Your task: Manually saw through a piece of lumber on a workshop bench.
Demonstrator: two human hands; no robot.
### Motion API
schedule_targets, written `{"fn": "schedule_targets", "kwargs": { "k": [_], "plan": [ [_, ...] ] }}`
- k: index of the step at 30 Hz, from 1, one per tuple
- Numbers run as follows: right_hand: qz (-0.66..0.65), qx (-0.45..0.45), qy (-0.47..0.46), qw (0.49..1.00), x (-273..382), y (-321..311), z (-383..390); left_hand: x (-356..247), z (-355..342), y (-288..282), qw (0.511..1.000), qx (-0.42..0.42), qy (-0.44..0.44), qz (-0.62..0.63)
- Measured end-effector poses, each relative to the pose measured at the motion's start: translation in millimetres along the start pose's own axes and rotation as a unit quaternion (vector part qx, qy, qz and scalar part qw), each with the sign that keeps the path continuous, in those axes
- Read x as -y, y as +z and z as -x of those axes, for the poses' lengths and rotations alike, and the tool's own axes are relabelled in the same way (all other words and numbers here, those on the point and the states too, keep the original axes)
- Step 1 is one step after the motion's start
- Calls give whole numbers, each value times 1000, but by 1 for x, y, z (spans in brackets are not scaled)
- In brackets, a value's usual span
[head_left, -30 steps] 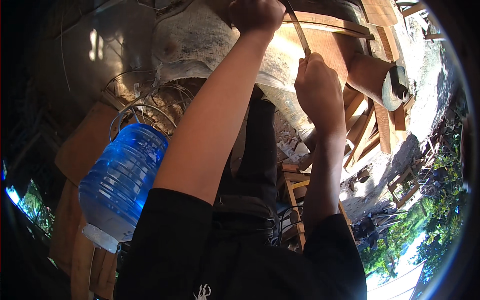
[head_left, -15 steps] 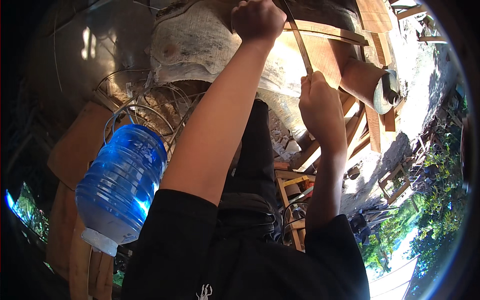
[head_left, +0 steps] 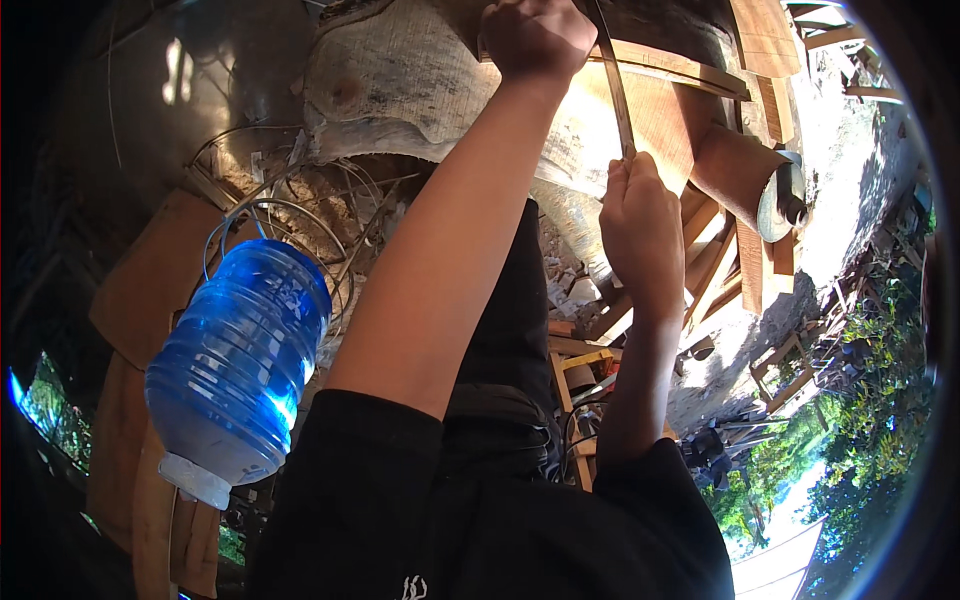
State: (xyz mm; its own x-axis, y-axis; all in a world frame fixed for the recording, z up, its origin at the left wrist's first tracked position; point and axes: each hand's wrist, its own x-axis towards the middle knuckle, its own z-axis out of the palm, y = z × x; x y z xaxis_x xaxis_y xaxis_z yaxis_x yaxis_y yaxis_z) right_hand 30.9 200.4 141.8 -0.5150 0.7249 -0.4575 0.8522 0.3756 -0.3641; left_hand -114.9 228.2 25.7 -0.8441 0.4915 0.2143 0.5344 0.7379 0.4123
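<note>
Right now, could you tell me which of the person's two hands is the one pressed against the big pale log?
The left hand, a fist at the top on the log. The right hand is lower, clear of it, gripping the thin strip.

The left hand [head_left: 535, 35] is closed in a fist near the top edge, gripping the upper end of a thin flat strip [head_left: 612, 80]. The right hand [head_left: 640, 230] is closed around the strip's lower end, so the strip runs between the two fists. Behind them lies a big pale log [head_left: 400, 90] and some wooden planks [head_left: 700, 70]. A blue plastic water jug [head_left: 235, 370] sits at the left, beside loops of wire [head_left: 300, 215].
</note>
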Motion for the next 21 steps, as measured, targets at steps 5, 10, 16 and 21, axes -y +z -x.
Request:
{"fn": "schedule_targets", "kwargs": {
  "k": [5,10,16,21],
  "plan": [
    [24,-71,-58,996,-7,21,-35,-2,3,7,997,-68,41,24],
    [-27,-16,1,1000,-13,30,2,6,3,2,998,-64,25,11],
    [-12,-117,-69,991,-15,52,-36,3,3,8,992,-113,42,36],
    [-57,-78,-25,995,-21,50,-7,3,1,1,999,-21,17,29]
  ]
}}
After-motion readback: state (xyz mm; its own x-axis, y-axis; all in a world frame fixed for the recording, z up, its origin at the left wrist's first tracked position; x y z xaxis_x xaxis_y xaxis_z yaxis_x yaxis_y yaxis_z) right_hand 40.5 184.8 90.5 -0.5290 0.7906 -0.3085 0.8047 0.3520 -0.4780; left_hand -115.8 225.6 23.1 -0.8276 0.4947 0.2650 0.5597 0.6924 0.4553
